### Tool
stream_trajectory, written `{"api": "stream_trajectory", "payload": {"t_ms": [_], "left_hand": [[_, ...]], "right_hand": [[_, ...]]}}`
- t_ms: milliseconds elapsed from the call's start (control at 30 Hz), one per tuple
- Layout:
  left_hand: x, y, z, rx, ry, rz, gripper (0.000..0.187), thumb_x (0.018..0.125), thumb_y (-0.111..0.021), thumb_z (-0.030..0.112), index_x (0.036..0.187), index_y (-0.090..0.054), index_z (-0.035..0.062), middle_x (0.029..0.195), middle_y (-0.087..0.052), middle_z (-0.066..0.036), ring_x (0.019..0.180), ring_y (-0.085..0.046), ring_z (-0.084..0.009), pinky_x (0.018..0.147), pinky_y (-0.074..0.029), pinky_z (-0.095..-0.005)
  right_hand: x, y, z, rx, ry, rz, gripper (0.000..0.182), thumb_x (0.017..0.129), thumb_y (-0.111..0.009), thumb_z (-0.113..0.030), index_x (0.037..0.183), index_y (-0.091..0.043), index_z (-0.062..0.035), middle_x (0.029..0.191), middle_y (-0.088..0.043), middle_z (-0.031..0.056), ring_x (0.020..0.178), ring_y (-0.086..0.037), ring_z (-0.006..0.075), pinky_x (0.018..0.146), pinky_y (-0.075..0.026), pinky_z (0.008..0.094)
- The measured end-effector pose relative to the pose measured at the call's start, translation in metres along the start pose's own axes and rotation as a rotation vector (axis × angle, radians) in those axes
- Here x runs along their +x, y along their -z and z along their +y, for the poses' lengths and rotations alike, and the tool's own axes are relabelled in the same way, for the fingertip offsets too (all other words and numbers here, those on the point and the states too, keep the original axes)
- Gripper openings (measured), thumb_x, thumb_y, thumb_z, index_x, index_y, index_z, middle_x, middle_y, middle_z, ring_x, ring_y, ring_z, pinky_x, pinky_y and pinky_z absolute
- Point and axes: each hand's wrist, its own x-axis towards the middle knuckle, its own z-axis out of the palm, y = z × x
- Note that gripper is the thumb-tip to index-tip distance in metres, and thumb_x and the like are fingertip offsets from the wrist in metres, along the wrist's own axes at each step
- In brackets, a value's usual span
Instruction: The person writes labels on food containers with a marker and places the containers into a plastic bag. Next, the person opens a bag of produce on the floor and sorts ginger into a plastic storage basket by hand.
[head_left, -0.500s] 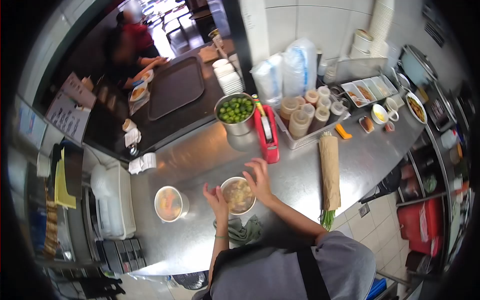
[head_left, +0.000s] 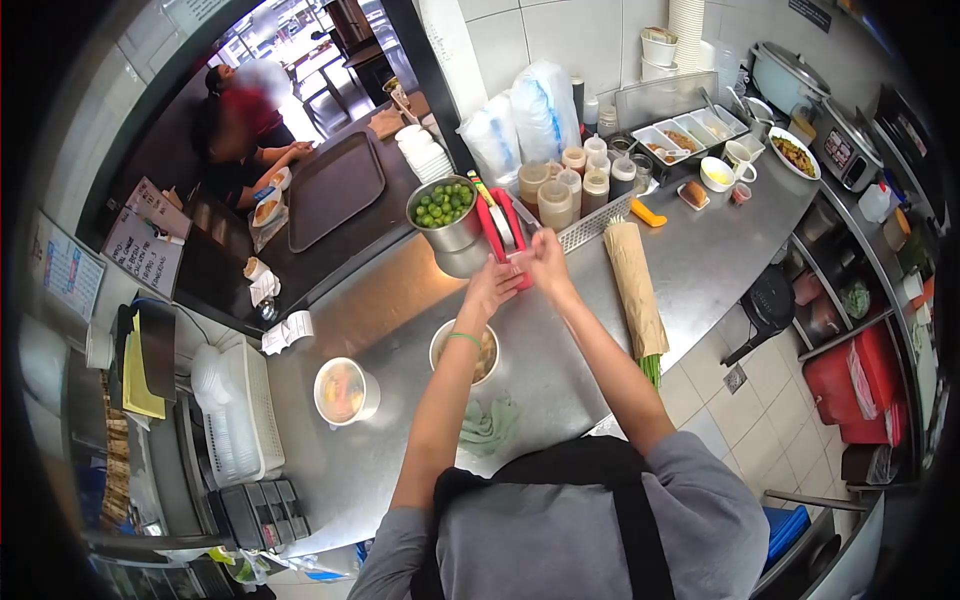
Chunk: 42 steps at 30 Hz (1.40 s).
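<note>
My left hand [head_left: 490, 284] touches the front end of a red tape dispenser [head_left: 497, 225], its fingers stretched out. My right hand [head_left: 545, 262] is beside it at the same end, fingers pinched together; whatever is between them is too small to make out. Under my left forearm sits a round white bowl of food [head_left: 437, 350], partly covered by the arm. A second white tub with orange-coloured food [head_left: 344, 392] stands to the left. A crumpled green cloth [head_left: 489, 427] lies near the counter's front edge.
Behind the dispenser are a metal pot of green limes [head_left: 443, 212] and a basket of sauce bottles [head_left: 595, 222]. A paper-wrapped green bundle [head_left: 634, 290] lies on the right. A white basket of lids [head_left: 262, 400] stands left. Two people are beyond the pass-through, near a dark tray [head_left: 338, 190].
Both hands have moved from around the bowl, forward to the tape dispenser. My right fingers have closed from spread to pinched. The camera view has shifted.
</note>
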Motion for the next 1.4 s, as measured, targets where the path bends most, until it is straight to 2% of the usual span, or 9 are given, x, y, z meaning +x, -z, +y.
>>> {"api": "stream_trajectory", "payload": {"t_ms": [300,600,767,800,833,1033,1200,1300,1400], "left_hand": [[0.008,-0.017,-0.004,0.063,-0.141,0.134,0.031,0.073,-0.07,0.022,0.091,-0.061,-0.0011,0.088,-0.064,-0.011,0.081,-0.063,-0.0179,0.076,-0.048,-0.0278],[0.028,-0.017,-0.021,0.832,-0.463,0.626,0.02,0.066,-0.069,0.019,0.057,-0.064,0.0017,0.055,-0.061,-0.008,0.059,-0.061,-0.0124,0.057,-0.047,-0.0275],[-0.079,0.012,0.042,0.013,-0.64,0.39,0.015,0.076,-0.066,0.019,0.082,-0.065,0.0053,0.078,-0.063,-0.002,0.071,-0.057,-0.0104,0.064,-0.045,-0.0252],[-0.103,0.025,0.05,0.001,-0.656,0.391,0.017,0.077,-0.066,0.017,0.088,-0.063,0.004,0.087,-0.063,-0.003,0.078,-0.056,-0.0101,0.07,-0.045,-0.0239],[-0.125,0.029,0.054,-0.072,-0.691,0.49,0.014,0.076,-0.066,0.01,0.088,-0.063,0.0032,0.087,-0.062,-0.004,0.078,-0.057,-0.0099,0.071,-0.045,-0.0236],[-0.144,0.093,-0.02,0.709,-1.01,1.09,0.013,0.072,-0.067,0.005,0.082,-0.058,0.0034,0.068,-0.058,-0.001,0.065,-0.052,-0.0084,0.063,-0.044,-0.0249],[-0.113,0.115,-0.103,0.323,-0.903,0.861,0.006,0.077,-0.059,0.001,0.078,-0.053,0.0014,0.072,-0.057,-0.002,0.066,-0.049,-0.0077,0.064,-0.044,-0.0249],[-0.111,0.111,-0.11,0.219,-0.851,0.899,0.04,0.077,-0.056,-0.003,0.113,-0.038,0.0031,0.076,-0.051,-0.001,0.066,-0.047,-0.0085,0.063,-0.042,-0.0236],[-0.133,0.095,-0.097,0.372,-0.751,1.04,0.051,0.074,-0.06,-0.002,0.119,-0.039,0.0074,0.082,-0.051,-0.004,0.071,-0.047,-0.0116,0.068,-0.042,-0.0273]], "right_hand": [[-0.186,0.054,-0.067,-0.131,-0.242,-0.238,0.025,0.075,-0.06,0.007,0.077,-0.041,-0.0087,0.069,-0.048,-0.0037,0.062,-0.046,0.0015,0.055,-0.037,0.0159],[-0.182,0.074,-0.036,-0.157,-0.292,-0.269,0.017,0.075,-0.059,0.006,0.079,-0.049,-0.0074,0.065,-0.047,-0.0061,0.055,-0.038,-0.0007,0.05,-0.029,0.0148],[-0.162,0.072,-0.04,-0.245,-0.239,-0.368,0.01,0.081,-0.056,-0.002,0.09,-0.055,-0.007,0.077,-0.051,-0.0067,0.056,-0.032,0.0004,0.051,-0.026,0.016],[-0.152,0.066,-0.05,-0.276,-0.305,-0.454,0.009,0.083,-0.055,-0.006,0.093,-0.054,-0.0046,0.086,-0.052,-0.0031,0.078,-0.046,0.0039,0.071,-0.037,0.0196],[-0.143,0.059,-0.05,-0.285,-0.292,-0.497,0.009,0.083,-0.056,-0.008,0.092,-0.056,-0.0046,0.084,-0.053,-0.0032,0.077,-0.046,0.0037,0.07,-0.037,0.0195],[-0.098,0.035,0.032,-0.347,-0.344,-0.706,0.012,0.081,-0.061,-0.017,0.083,-0.064,-0.0054,0.067,-0.052,-0.0074,0.059,-0.039,0.0011,0.054,-0.032,0.0178],[-0.081,0.025,0.078,-0.261,-0.342,-0.824,0.008,0.082,-0.06,-0.014,0.08,-0.063,-0.0059,0.071,-0.056,-0.0059,0.066,-0.046,0.0036,0.061,-0.039,0.0196],[-0.07,0.023,0.088,-0.416,-0.243,-0.873,0.009,0.078,-0.063,-0.013,0.077,-0.06,-0.0049,0.07,-0.056,-0.0047,0.067,-0.048,0.0049,0.061,-0.042,0.023],[-0.066,0.022,0.104,-0.626,0.001,-0.917,0.01,0.076,-0.062,-0.011,0.073,-0.059,-0.0019,0.064,-0.053,0.0022,0.06,-0.046,0.0084,0.056,-0.04,0.0262]]}}
